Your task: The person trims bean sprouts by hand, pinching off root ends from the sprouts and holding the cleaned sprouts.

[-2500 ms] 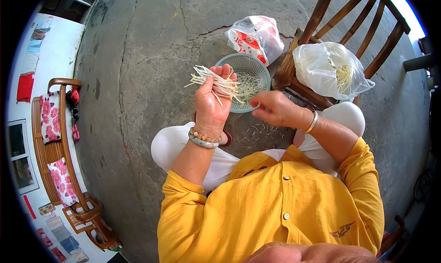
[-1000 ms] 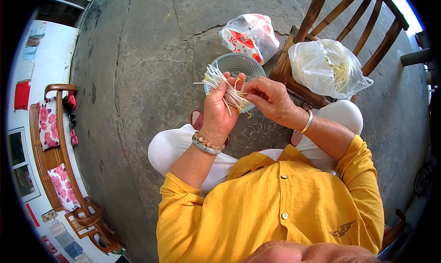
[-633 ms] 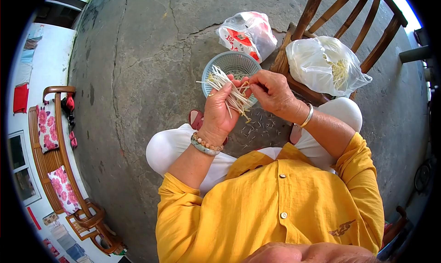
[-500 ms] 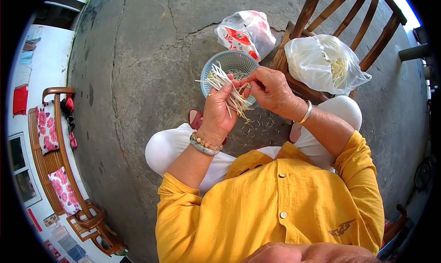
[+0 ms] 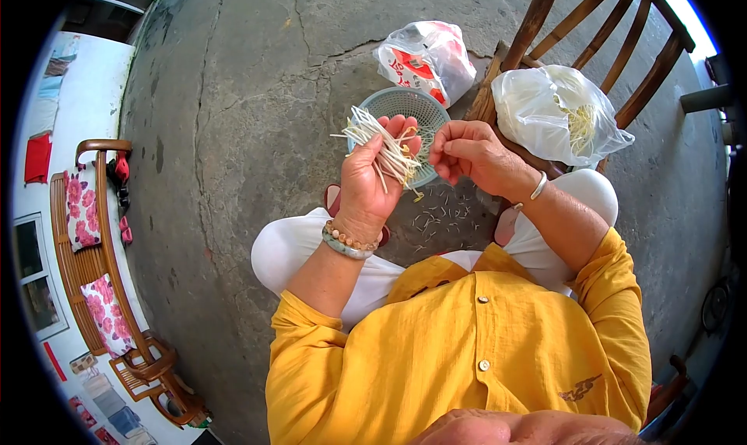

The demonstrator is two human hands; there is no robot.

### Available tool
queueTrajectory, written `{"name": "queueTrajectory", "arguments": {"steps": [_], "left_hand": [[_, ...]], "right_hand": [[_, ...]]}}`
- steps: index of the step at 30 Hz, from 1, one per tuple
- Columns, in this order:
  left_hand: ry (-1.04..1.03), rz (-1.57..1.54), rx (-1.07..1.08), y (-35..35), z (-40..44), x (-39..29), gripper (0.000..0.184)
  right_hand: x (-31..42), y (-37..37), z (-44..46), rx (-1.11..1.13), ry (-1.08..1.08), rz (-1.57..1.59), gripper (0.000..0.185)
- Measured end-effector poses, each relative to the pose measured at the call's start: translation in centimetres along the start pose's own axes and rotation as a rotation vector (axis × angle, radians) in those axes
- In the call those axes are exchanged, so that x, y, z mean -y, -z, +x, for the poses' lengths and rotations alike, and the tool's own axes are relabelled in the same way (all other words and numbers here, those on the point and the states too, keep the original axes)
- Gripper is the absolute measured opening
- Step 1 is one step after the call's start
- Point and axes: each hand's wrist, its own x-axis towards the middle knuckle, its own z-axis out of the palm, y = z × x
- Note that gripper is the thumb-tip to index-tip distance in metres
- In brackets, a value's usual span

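Observation:
A loose bundle of bean sprouts point(image 5: 384, 151), white stems with yellowish heads, lies across the palm of my left hand point(image 5: 369, 176), held under the thumb. Just to the right, apart from the bundle, my right hand point(image 5: 478, 159) has its thumb and fingers pinched together. Whatever is between those fingertips is too small to make out. Below both hands stands a light blue-grey plastic colander point(image 5: 440, 118) with some sprouts inside, partly covered by my left hand.
A white plastic bag of sprouts point(image 5: 580, 126) rests on the seat of a wooden chair point(image 5: 537, 25). Another plastic bag with red print point(image 5: 436, 60) sits behind the colander. Small sprout scraps point(image 5: 445, 218) litter the concrete floor. A wooden bench point(image 5: 117, 278) with flowered cushions stands far left.
My right hand has drawn away from the sprouts to the right and slightly down. My left fingers have opened a little, with the bundle still in the palm. The view has shifted slightly.

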Motion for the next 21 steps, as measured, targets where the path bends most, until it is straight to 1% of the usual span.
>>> {"name": "queueTrajectory", "arguments": {"steps": [3, 6, 9, 12, 14, 17, 19, 21], "left_hand": [[-0.001, -0.022, -0.004, -0.2, 0.1, -0.1, 0.025], [-0.009, -0.040, 0.026, -0.1, 0.1, -0.2, 0.028], [-0.021, -0.029, 0.061, -0.2, 0.3, 0.0, 0.031], [-0.009, -0.025, 0.084, -0.2, 0.3, 0.3, 0.031], [-0.018, -0.003, 0.094, 0.0, 0.5, 0.5, 0.033], [-0.050, 0.064, 0.143, 0.4, 0.5, 0.7, 0.032], [-0.029, 0.042, 0.101, 0.4, 0.5, 0.6, 0.030], [-0.012, 0.031, 0.084, 0.4, 0.5, 0.6, 0.028]], "right_hand": [[-0.4, 0.3, 0.2, 0.042, 0.019, 0.070, 0.007], [-0.2, -0.7, -0.2, 0.041, 0.026, 0.049, 0.011], [0.1, -1.4, -0.4, 0.071, 0.030, -0.160, 0.016], [-0.6, -1.5, 0.0, 0.061, 0.052, -0.161, 0.020], [-0.9, -1.4, 0.2, 0.028, 0.060, -0.133, 0.018], [-1.1, -0.9, 0.5, 0.027, 0.061, -0.114, 0.018], [-1.2, -0.8, 0.5, 0.034, 0.062, -0.100, 0.018], [-0.9, -0.6, 0.5, 0.006, 0.071, -0.160, 0.017]]}}
